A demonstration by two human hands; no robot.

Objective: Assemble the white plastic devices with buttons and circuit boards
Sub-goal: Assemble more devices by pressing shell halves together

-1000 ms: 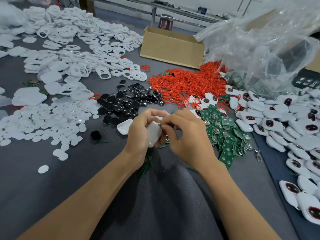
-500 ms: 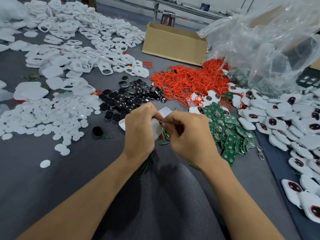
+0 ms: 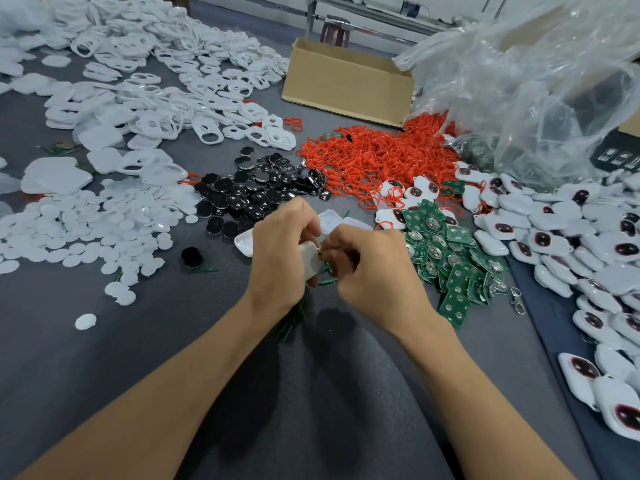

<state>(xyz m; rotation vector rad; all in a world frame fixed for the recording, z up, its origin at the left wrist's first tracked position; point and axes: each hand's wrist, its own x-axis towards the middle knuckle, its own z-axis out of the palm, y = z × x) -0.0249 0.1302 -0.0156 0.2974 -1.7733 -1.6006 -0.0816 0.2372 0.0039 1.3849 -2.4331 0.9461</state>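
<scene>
Shell [image 3: 309, 260] unmoved, inside left fingers [image 3: 306, 221], right fingers [image 3: 338, 243] pinching its edge

no legible txt, icons on black box [image 3: 620, 157] too blurry

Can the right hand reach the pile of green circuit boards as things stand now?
Probably yes. The green circuit boards lie uncovered beside the right hand, with nothing between; but it is busy pinching at the white device in the left hand.
</scene>
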